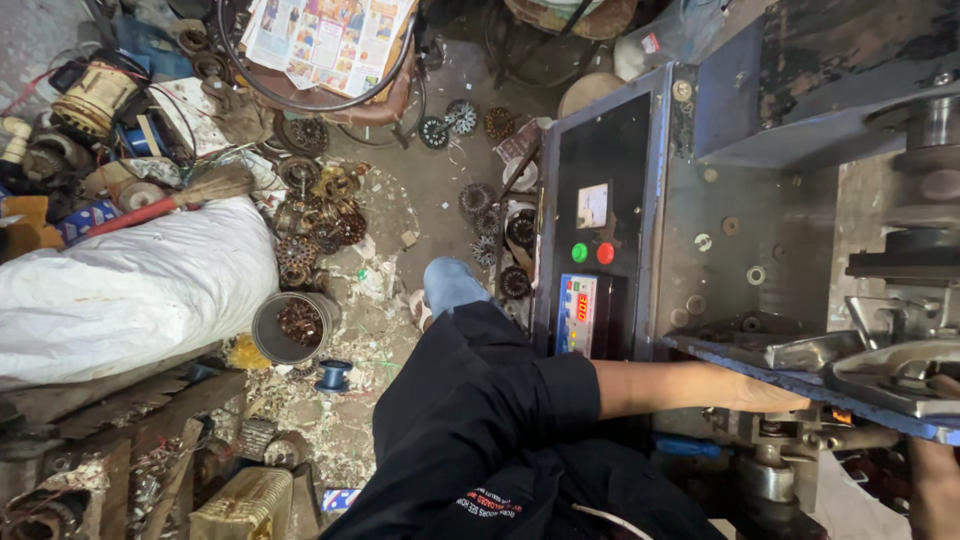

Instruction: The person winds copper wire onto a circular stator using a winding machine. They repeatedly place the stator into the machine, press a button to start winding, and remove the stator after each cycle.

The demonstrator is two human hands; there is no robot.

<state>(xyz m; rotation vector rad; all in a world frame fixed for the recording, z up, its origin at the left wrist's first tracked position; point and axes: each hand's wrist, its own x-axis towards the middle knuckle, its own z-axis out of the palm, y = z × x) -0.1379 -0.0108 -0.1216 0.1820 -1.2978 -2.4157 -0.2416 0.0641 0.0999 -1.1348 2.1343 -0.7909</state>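
Left hand [770, 398] wedged under blue machine ledge [800, 382]; clamp hardware [775, 455] crowds below; open gap toward control panel [592, 260].

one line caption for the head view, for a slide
Person's left hand reaches under a grey winding machine, right hand at its edge, above a littered workshop floor.

1. The big machine [740, 200] is grey metal, dull and scratched.
2. Its control panel [598, 230] is shiny black.
3. The sleeve [500, 400] is soft black cloth.
4. The sack [130, 285] is white woven plastic.
5. The floor [400, 200] is rough and dusty.
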